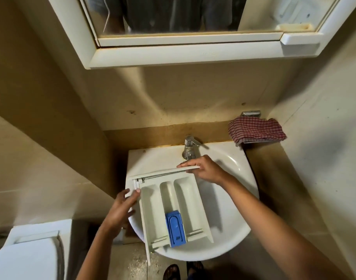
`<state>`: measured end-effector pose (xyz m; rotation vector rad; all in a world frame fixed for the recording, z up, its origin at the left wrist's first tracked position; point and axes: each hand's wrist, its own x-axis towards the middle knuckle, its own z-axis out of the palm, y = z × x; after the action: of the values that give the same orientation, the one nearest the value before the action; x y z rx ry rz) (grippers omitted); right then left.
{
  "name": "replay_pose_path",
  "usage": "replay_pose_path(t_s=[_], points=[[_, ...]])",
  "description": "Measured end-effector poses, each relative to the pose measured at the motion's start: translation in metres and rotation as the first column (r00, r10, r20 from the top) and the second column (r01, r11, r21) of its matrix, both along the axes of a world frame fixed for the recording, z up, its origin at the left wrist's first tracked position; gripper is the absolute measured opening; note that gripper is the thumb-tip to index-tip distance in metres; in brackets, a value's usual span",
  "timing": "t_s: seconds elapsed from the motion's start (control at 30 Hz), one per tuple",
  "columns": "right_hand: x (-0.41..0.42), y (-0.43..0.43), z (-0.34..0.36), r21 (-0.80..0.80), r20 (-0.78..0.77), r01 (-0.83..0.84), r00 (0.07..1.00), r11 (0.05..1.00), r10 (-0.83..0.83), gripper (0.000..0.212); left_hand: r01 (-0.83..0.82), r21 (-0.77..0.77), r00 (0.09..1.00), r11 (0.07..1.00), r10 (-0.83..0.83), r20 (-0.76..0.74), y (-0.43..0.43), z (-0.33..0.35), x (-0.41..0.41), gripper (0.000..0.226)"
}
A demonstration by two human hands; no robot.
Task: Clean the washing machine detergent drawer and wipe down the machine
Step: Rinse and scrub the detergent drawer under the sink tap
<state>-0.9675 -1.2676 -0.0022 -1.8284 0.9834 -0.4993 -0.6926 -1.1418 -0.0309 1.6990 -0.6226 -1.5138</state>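
Held the detergent drawer [151, 209] across the white ceramic washbasin [233, 219], front panel toward the chrome tap [189, 147], rear end jutting past the basin's near rim over the floor. Found bare bowl open to the drawer's right; tighter at left, with the tan wall close and a white toilet cistern [31, 253] below. Gripped the panel's right end with the right hand [205, 170], fingers together along its top edge. Touched the panel's left corner with the left hand [120, 211], fingers fairly straight and apart, clamped on nothing. Looked off-white, smooth moulded plastic: three long rounded compartments, a blue rectangular insert [175, 228] at the middle one's rear. Noted a red-checked cloth [256, 131] crumpled on the ledge at back right, well apart, and a white-framed mirror cabinet [173, 55] overhead.
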Motion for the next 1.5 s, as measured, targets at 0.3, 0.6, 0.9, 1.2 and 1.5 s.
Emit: replay_pose_path(t_s=[0.3, 0.6, 0.9, 1.2, 1.5], points=[[0.054, -0.014, -0.011, 0.016, 0.120, 0.235, 0.965, 0.972, -0.235, 0.039, -0.212, 0.028, 0.895, 0.977, 0.206, -0.395, 0.017, -0.011, -0.040, 0.027], [0.017, 0.021, -0.056, -0.022, 0.052, 0.723, 0.691, 0.691, -0.721, 0.010, -0.485, 0.083, 0.764, 0.870, 0.469, -0.443, 0.026, -0.036, -0.063, 0.046], [0.003, 0.025, -0.099, 0.472, -0.116, 0.721, 0.622, 0.507, -0.775, 0.020, -0.523, 0.070, 0.744, 0.849, 0.496, -0.448, 0.024, -0.032, -0.091, 0.053], [0.000, 0.005, -0.097, 0.350, -0.045, 0.764, 0.591, 0.542, -0.805, 0.028, -0.462, 0.106, 0.737, 0.880, 0.448, -0.507, 0.009, -0.035, -0.098, 0.047], [-0.002, -0.001, -0.104, 0.268, -0.013, 0.779, 0.591, 0.566, -0.807, 0.022, -0.367, 0.130, 0.749, 0.921, 0.375, -0.547, 0.026, -0.045, -0.087, 0.074]])
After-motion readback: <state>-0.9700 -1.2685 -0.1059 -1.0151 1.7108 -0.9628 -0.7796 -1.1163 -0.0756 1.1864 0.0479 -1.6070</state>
